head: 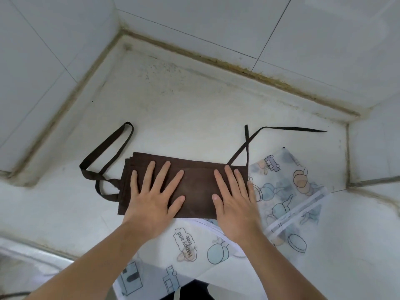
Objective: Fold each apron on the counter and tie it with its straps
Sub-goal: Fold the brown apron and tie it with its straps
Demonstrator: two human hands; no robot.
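I see soft, even, fairly bright light, faint shadows, slight overall blur, and wide-angle bending at the edges.

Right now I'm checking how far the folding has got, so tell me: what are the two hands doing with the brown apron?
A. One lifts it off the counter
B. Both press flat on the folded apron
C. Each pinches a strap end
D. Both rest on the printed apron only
B: the left hand and right hand lie with straight, spread fingers on the folded brown apron, whose straps lie loose on the counter.
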